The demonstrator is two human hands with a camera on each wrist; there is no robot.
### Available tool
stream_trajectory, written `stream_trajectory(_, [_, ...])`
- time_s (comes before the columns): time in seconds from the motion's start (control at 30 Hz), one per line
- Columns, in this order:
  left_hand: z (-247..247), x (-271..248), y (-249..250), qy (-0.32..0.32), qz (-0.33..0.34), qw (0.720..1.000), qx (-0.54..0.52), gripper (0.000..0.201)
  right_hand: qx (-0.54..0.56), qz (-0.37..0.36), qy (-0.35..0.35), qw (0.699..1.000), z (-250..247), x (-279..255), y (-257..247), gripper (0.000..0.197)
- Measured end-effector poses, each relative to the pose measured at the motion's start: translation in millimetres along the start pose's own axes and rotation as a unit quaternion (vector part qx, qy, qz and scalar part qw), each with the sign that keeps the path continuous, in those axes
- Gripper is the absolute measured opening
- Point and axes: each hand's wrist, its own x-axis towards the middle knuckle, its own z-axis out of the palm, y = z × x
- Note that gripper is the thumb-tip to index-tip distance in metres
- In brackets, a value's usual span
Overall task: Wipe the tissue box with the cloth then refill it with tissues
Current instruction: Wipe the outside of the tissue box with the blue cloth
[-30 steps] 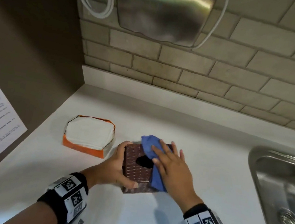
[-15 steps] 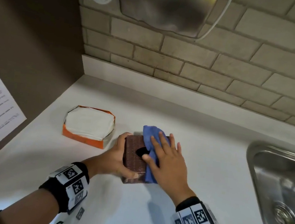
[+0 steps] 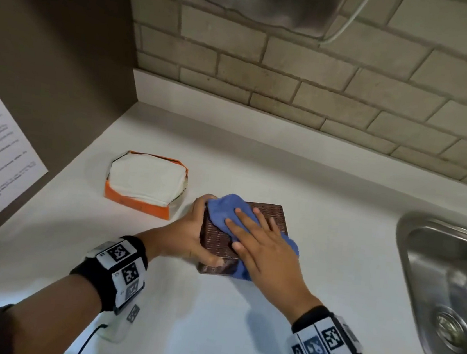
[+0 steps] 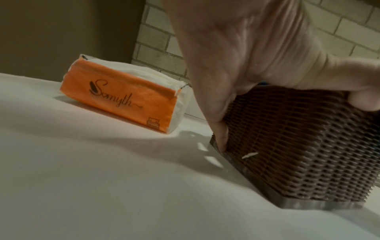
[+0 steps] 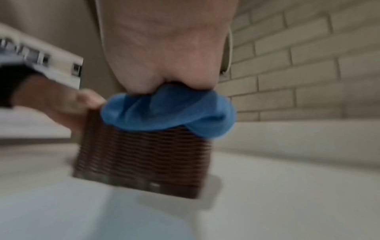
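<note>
Right now my right hand lies flat, fingers straight and spread, pressing the blue cloth onto the top of the tissue box, which sits on the white counter near its middle, with the sink well apart to the right. My left hand grips the box's left side, thumb hooked over the near corner and fingers curled round the far one. I judge the box light and stiff: its woven brown walls look like rigid plastic on a flat base, so it would skid under wiping pressure without that bracing hand. Those textured sides should give good purchase, so opposite walls are where I'd take hold. The cloth is soft and bunches easily; part of it droops over the right edge, so it needs a flat palm to stay spread. Left of the box lies the opened orange tissue pack, soft and squashy; I'd lift its white stack by the long sides
</note>
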Motion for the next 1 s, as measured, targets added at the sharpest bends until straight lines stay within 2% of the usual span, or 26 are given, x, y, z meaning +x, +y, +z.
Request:
stream_trajectory(0.1, [-2, -1, 0, -0.004, -0.004, 1.0, -0.005, 0.118, 0.022, 0.057, 0.047, 0.997, -3, -17, 30, 0.052])
stream_trajectory(0.17, [-1, 0, -1, -0.003, -0.008, 1.0, -0.004, 0.12, 0.008, 0.081, 0.076, 0.994, 3, -12, 14, 0.054])
stream_trajectory(0.23, [0, 0, 0, -0.002, -0.01, 1.0, 0.0, 0.122, 0.001, 0.055, 0.095, 0.994, 12, -3, -13, 0.048])
stream_trajectory(0.3, [0, 0, 0, -0.014, -0.01, 1.0, -0.001, 0.126, 0.018, -0.011, 0.098, 0.995, 18, -6, -19, 0.039])
stream_trajectory(0.33, [-1, 1, 0, -0.018, -0.009, 1.0, -0.003, 0.128, 0.03, -0.046, 0.088, 0.995, 16, -12, -13, 0.038])
stream_trajectory(0.4, [-3, 2, -1, -0.019, -0.01, 1.0, -0.001, 0.128, 0.058, -0.091, 0.088, 0.99, 9, -32, 17, 0.049])
stream_trajectory(0.47, [-4, 2, 0, -0.022, -0.023, 1.0, -0.001, 0.127, 0.129, -0.07, 0.12, 0.982, -4, -52, 44, 0.051])
stream_trajectory(0.53, [-5, 2, 2, -0.028, -0.034, 0.999, 0.002, 0.127, 0.151, -0.06, 0.133, 0.978, -11, -54, 49, 0.053])
stream_trajectory(0.67, [-6, 4, -3, -0.029, -0.034, 0.999, 0.028, 0.126, 0.159, -0.14, 0.074, 0.975, -2, -15, 3, 0.038])
stream_trajectory(0.73, [-7, 3, -4, -0.025, -0.027, 0.999, 0.032, 0.12, 0.171, -0.147, 0.052, 0.973, -2, -11, 1, 0.037])
stream_trajectory(0.83, [-6, 4, -4, -0.012, -0.025, 0.999, 0.038, 0.126, 0.17, -0.096, 0.049, 0.979, -12, -30, 38, 0.034])
stream_trajectory(0.9, [-6, 4, -3, -0.017, -0.035, 0.999, 0.021, 0.126, 0.193, -0.046, 0.054, 0.979, -23, -42, 57, 0.043])
stream_trajectory(1.0, [-5, 6, -2, -0.017, -0.031, 0.999, 0.02, 0.121, 0.268, 0.029, 0.118, 0.956, -35, -39, 52, 0.043])
